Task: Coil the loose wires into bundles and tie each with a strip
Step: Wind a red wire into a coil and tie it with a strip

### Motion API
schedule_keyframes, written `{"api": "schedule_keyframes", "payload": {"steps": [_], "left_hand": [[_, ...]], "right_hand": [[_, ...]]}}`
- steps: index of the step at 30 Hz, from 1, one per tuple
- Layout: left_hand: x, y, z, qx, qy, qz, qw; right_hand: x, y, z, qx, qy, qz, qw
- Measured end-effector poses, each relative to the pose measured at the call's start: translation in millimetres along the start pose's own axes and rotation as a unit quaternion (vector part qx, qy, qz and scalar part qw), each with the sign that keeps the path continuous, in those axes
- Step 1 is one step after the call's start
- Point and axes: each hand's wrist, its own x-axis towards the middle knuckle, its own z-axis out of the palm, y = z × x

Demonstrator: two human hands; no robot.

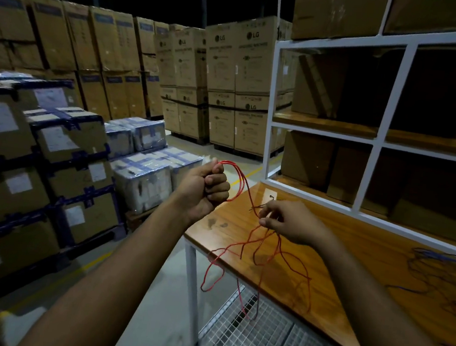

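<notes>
My left hand [208, 190] is raised left of the table corner, closed in a fist around loops of thin red wire [241, 183]. The red strands arc from the fist down to my right hand [290, 222], which pinches them between fingertips just above the wooden tabletop [351, 266]. Below that hand the loose red wire [263, 261] hangs in tangled loops over the table's front edge. A small dark strip [255, 208] pokes out by my right fingertips. A pile of blue wire [438, 271] lies on the table at the far right.
A white-framed shelf unit [390, 104] with cardboard boxes rises behind the table. A wire-mesh shelf [256, 338] sits under the tabletop. Stacked cartons [58, 144] on pallets fill the left, and tall cartons [229, 84] stand across a floor aisle.
</notes>
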Motion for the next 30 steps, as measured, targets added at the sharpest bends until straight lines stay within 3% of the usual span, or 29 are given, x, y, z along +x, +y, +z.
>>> {"api": "schedule_keyframes", "payload": {"steps": [7, 15, 22, 25, 30], "left_hand": [[5.4, 2.1, -6.2, -0.026, 0.019, 0.012, 0.999], [9.2, -2.7, -18.7, 0.030, 0.055, 0.023, 0.998], [10.6, -4.1, -33.2, 0.019, 0.090, 0.036, 0.995], [12.9, 3.6, -36.9, 0.017, 0.093, 0.053, 0.994], [15.3, 16.0, -38.1, 0.006, 0.100, 0.068, 0.993]], "right_hand": [[-5.4, 10.9, -2.8, 0.016, -0.099, -0.029, 0.995], [-7.4, 16.6, -12.9, 0.170, 0.020, -0.011, 0.985], [-15.4, 23.8, -37.7, 0.202, 0.108, -0.064, 0.971], [-20.0, 33.9, -41.4, 0.307, 0.114, -0.068, 0.942], [-23.9, 52.2, -36.9, 0.425, 0.050, -0.044, 0.903]]}}
